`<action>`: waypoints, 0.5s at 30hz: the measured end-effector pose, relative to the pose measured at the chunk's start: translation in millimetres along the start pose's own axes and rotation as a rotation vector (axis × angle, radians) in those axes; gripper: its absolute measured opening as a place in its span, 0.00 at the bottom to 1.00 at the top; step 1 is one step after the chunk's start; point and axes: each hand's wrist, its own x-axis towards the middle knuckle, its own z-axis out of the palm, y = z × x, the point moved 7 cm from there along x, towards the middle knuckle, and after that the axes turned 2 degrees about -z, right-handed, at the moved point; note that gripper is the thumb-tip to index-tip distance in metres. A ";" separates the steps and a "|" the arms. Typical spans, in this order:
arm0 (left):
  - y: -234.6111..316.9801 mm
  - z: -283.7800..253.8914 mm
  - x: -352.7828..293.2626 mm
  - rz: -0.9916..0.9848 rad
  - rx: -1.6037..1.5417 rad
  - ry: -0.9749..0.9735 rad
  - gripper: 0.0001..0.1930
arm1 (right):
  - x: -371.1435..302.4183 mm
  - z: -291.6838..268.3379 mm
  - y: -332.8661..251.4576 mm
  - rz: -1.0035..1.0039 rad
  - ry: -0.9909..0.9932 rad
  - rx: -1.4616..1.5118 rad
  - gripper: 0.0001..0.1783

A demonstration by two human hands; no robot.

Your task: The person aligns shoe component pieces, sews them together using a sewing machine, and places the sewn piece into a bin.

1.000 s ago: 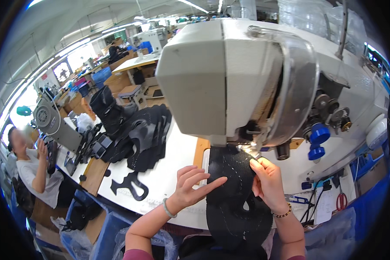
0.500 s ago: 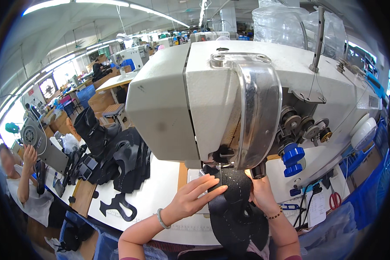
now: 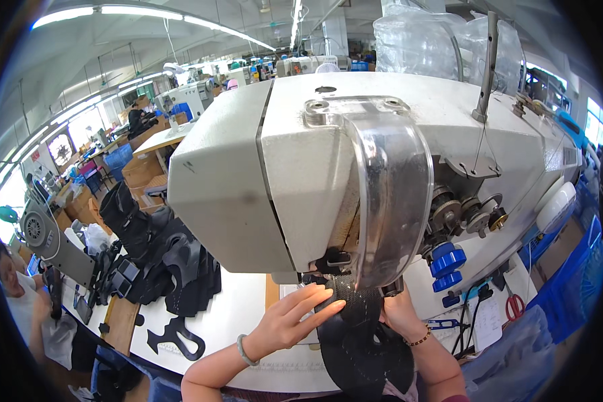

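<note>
The black panel (image 3: 360, 358) lies with its upper end under the sewing machine (image 3: 228, 181) and its lower part hanging toward the person's lap; a dashed white line shows on its mesh. The left hand (image 3: 283, 326) rests its straight, slightly spread fingers on the panel's left edge, with no pinch visible and the thumb out of sight. The right hand (image 3: 400, 315) is at the panel's right side, its fingertips hidden, so I cannot tell whether it pinches. Uneven pull between the hands could skew the panel, and the weight of the hanging part could drag it off line. The left fingertips sit near the machine's working point, so a slip forward might put them in danger; the needle itself cannot be made out. The clear guard (image 3: 395, 194) may also block the view of the panel's top. Beyond, blue knobs (image 3: 447, 264) stand right of the guard, scissors (image 3: 514, 306) lie farther right, and a looped black piece (image 3: 170, 336) lies left on the white table (image 3: 241, 301), near a black stack (image 3: 191, 285).
</note>
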 end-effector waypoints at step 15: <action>-2.1 2.4 0.9 0.025 0.043 0.053 0.23 | -10.1 -19.7 -36.1 -0.285 0.198 -0.281 0.06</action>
